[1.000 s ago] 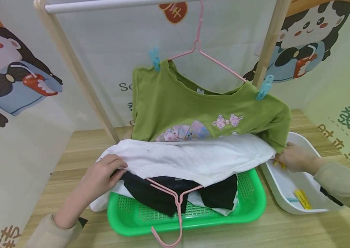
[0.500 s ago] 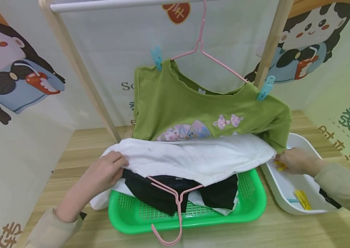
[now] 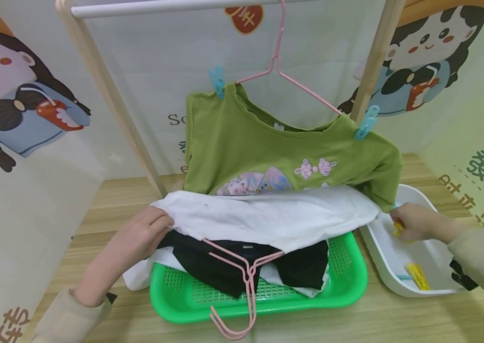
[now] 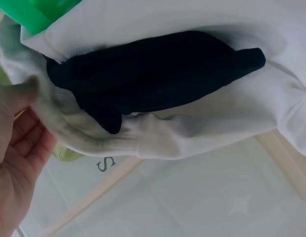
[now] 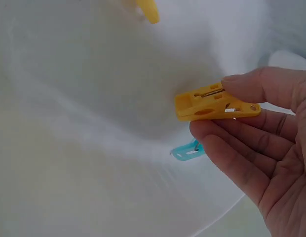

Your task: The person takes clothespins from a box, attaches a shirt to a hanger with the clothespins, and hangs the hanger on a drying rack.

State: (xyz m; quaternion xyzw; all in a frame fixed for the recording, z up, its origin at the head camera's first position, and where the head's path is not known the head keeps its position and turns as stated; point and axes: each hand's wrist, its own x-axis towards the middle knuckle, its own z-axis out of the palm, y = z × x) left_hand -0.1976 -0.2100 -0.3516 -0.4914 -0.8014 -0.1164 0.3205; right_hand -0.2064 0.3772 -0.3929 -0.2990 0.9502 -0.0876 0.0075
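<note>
My left hand (image 3: pixel 141 236) pinches the left edge of a white garment (image 3: pixel 267 216), thumb on one side and fingers on the other in the left wrist view. Pink hangers (image 3: pixel 248 276) poke out from under this garment, hooks toward me. Black clothing (image 3: pixel 216 271) lies beneath it in a green basket (image 3: pixel 246 312). My right hand (image 3: pixel 418 221) is inside a white bin (image 3: pixel 379 267) at the right. Between its thumb and fingers it pinches a yellow clothespin (image 5: pixel 207 103). Behind the fingers lies a blue clothespin (image 5: pixel 185 152), partly hidden.
A green shirt (image 3: pixel 267 138) hangs behind on a pink hanger (image 3: pixel 306 88), with blue clothespins (image 3: pixel 367 123) at its shoulders. The rack's wooden posts (image 3: pixel 113 100) stand at both sides. Another yellow clothespin (image 3: pixel 418 276) lies in the bin.
My right hand has shifted right, away from the white garment's edge, with the yellow clothespin now in its grip. The front hanger hooks have spread slightly apart. My left hand has barely moved.
</note>
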